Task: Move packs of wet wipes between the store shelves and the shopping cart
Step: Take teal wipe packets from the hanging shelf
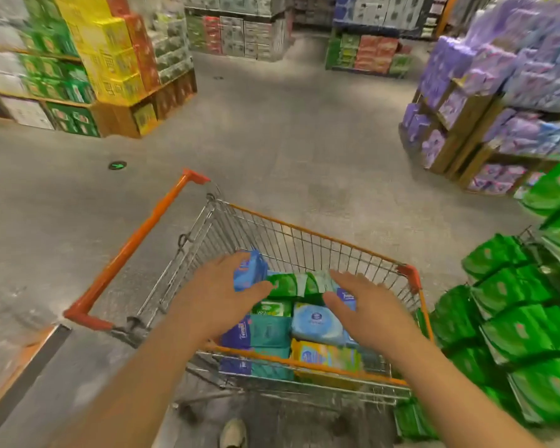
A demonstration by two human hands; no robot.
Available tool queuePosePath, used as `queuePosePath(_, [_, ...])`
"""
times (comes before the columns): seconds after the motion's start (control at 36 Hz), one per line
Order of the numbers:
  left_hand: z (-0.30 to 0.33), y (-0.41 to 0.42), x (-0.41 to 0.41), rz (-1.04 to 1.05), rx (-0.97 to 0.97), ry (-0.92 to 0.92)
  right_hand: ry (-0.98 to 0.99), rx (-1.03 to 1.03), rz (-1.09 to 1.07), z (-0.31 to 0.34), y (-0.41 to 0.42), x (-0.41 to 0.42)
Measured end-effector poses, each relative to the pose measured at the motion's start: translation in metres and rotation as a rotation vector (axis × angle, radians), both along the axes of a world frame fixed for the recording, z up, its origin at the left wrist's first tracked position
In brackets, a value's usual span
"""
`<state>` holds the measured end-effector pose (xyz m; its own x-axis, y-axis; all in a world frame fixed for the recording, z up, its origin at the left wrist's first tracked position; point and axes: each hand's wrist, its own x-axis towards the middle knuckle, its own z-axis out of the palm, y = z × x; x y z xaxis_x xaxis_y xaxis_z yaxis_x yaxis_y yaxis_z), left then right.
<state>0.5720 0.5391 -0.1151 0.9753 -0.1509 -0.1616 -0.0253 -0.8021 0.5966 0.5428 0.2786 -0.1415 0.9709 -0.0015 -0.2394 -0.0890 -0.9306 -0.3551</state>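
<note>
Two hands, one cart, one shoe.

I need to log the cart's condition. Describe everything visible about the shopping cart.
The shopping cart is a silver wire-mesh basket with an orange top rim, red corner caps and an orange push handle ending in red pieces, sticking out to the left. It stands on the grey floor beside stacked green packs. Inside lie blue, green, teal and yellow wipe packs. Both hands hover over it, apparently not touching the wire.

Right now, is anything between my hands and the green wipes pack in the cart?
Nothing visible. The left hand and right hand hover open above the wire shopping cart, with the green wet-wipes pack exposed between them atop the other packs.
</note>
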Motion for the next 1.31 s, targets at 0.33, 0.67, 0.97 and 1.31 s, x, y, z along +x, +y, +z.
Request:
queuePosePath(0.33, [-0.056,0.044,0.103,0.004,-0.133,0.192,0.111,0.023,-0.1,-0.033,0.038,0.086])
queuePosePath(0.67, [-0.104,0.027,0.143,0.001,-0.054,0.33,0.216,0.104,-0.096,-0.072,0.018,0.129])
queuePosePath(0.97, [-0.18,0.008,0.145,0.074,-0.019,0.563,0.367,0.19,-0.003,-0.147,0.006,0.159])
queuePosePath(1.31, [-0.271,-0.004,0.154,0.078,0.186,0.772,0.541,0.168,0.084,-0.251,0.02,0.182])
